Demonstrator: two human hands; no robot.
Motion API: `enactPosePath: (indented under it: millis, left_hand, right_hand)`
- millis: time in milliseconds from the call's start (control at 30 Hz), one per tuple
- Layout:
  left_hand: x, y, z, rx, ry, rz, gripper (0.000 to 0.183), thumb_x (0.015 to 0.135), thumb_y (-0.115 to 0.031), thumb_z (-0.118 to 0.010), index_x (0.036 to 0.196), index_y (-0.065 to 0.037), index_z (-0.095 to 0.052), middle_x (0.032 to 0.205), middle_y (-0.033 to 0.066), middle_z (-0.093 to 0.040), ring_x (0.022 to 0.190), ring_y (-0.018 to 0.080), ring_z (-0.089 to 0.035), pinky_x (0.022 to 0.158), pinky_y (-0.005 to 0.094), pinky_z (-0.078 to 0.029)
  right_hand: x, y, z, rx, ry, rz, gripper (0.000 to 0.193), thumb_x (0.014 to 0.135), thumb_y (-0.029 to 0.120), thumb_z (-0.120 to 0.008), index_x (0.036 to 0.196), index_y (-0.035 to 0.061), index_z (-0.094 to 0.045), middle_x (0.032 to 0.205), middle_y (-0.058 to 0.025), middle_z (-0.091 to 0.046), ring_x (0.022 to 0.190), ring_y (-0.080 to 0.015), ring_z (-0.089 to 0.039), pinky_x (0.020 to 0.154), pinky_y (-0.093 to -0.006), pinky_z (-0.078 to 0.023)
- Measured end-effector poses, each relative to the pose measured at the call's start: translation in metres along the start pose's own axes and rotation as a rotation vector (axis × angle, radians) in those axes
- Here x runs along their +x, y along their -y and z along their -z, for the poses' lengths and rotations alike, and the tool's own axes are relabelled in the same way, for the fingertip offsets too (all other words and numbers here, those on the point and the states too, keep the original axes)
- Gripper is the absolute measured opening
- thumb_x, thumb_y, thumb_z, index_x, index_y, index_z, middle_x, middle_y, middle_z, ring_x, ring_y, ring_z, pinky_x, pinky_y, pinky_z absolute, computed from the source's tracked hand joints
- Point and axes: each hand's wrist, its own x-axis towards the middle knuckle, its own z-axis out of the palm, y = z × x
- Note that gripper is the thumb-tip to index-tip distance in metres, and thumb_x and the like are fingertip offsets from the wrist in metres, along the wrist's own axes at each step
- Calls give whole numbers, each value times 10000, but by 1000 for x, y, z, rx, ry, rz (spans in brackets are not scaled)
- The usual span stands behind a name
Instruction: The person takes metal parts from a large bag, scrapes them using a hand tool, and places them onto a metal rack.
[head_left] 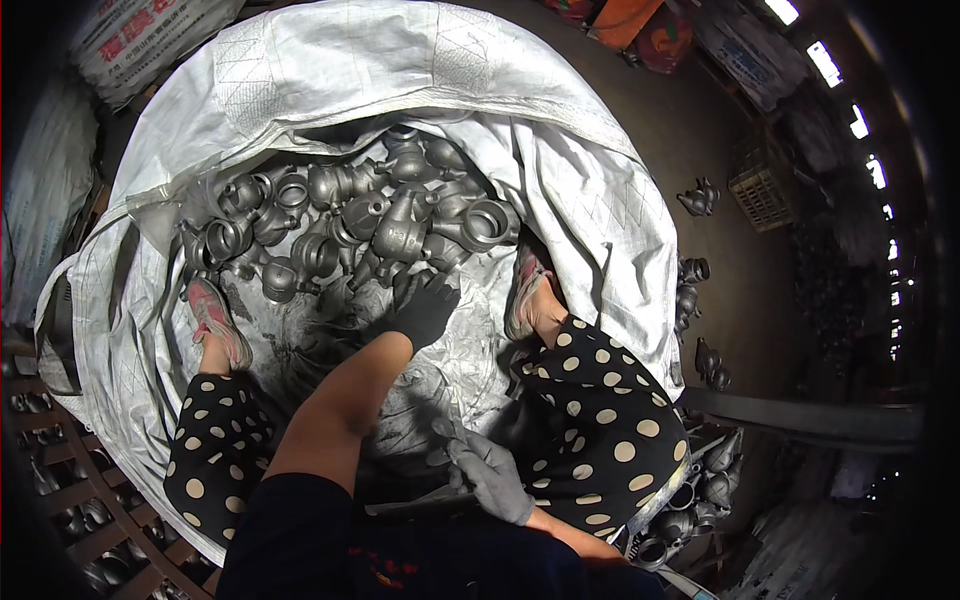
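Grey metal castings [400, 235], rounded hollow bodies with round openings and short spouts, lie heaped inside a large white woven sack [350, 60]. My left hand [425, 312], in a dark glove, reaches to the near edge of the heap. Its fingers look stretched out and apart against the castings, with the tips partly lost among the dark shapes. Close to my body, my right hand [492, 478], in a grey dusty glove, has its fingers curled. Something grey and blurred shows at those fingers, too unclear to name.
My shoes [212, 318] stand inside the sack on either side, below dotted trousers [610, 440]. More castings [700, 197] lie on the floor at the right, near a yellowish crate [762, 190]. A slatted brown rack [110, 500] holds castings at the lower left.
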Motion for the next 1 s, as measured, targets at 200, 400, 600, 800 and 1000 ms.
enactPosePath:
  millis: [200,400,600,800,1000]
  left_hand:
    - [-42,26,0,38,120,193,261,813,-144,-554,1049,-74,-638,1072,149,-627,1031,307,-588,882,486,-451]
    - [-118,41,33,-1014,-236,480,181,831,-126,-621,986,-35,-606,798,117,-644,770,226,-649,699,388,-512]
    - [-168,-40,169,-1664,-388,421,157,861,-108,-620,961,10,-594,791,89,-649,641,169,-612,638,299,-501]
    - [-226,-86,233,-1850,-261,309,275,849,-160,-678,1018,46,-612,785,74,-646,690,140,-617,669,275,-495]
    - [-261,-119,231,-1819,-322,290,432,813,-205,-729,1124,63,-592,923,87,-674,827,135,-644,748,280,-507]
  right_hand:
    - [-4,-7,9,-16,6,59,375,1006,204,-486,1352,63,-524,774,36,-547,610,-27,-479,545,-179,-395]
    - [-12,5,-2,-84,25,133,360,1007,221,-491,1311,35,-548,755,35,-534,557,-33,-437,517,-187,-374]
    - [-12,11,-10,40,-34,202,331,989,233,-510,1239,23,-565,907,-49,-662,491,-19,-395,443,-170,-301]
    - [-12,35,-11,-82,-32,373,454,964,322,-523,1261,-21,-547,983,-59,-655,483,-59,-381,423,-210,-288]
    - [-13,62,-33,-208,29,332,432,900,225,-631,1235,-41,-574,857,-24,-645,557,-60,-470,499,-202,-374]
